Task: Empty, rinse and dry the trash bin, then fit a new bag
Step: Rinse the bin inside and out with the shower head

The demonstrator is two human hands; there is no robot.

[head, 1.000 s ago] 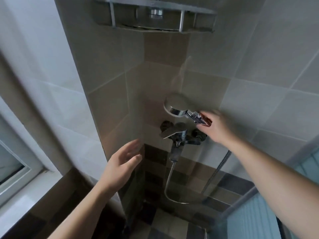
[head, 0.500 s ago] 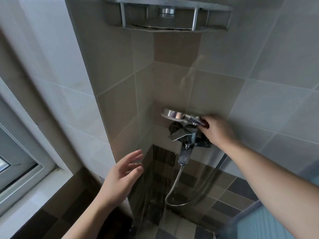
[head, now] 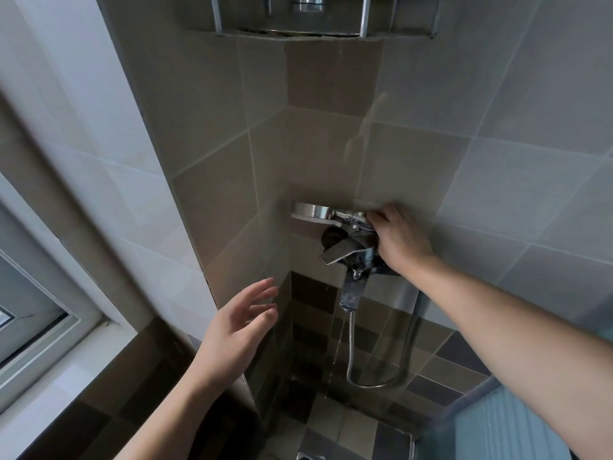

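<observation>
Chrome shower head (head: 311, 212): lying flat with its round face turned down, its handle running right into the right hand.
Right hand (head: 399, 242): reaching in from the right on an outstretched bare arm, fingers curling round the handle, grasping it just above the tap.
Left hand (head: 237, 330): hovering in the air lower left, fingers spread and relaxed, gripping nothing and touching nothing.
Tap (head: 348, 254): showing a shiny flat lever and a dark body fixed to the corner wall; a thin stream of water is falling from the spout below it.
Hose (head: 351, 356): ribbed metal, hanging in a loop beneath the tap.
Walls: smooth matt tiles in grey and beige, with darker checked tiles lower down.
Wire shelf (head: 331, 26): sitting high in the corner.
Window frame (head: 49, 327): white, at left.
Trash bin: not appearing in this view.
</observation>
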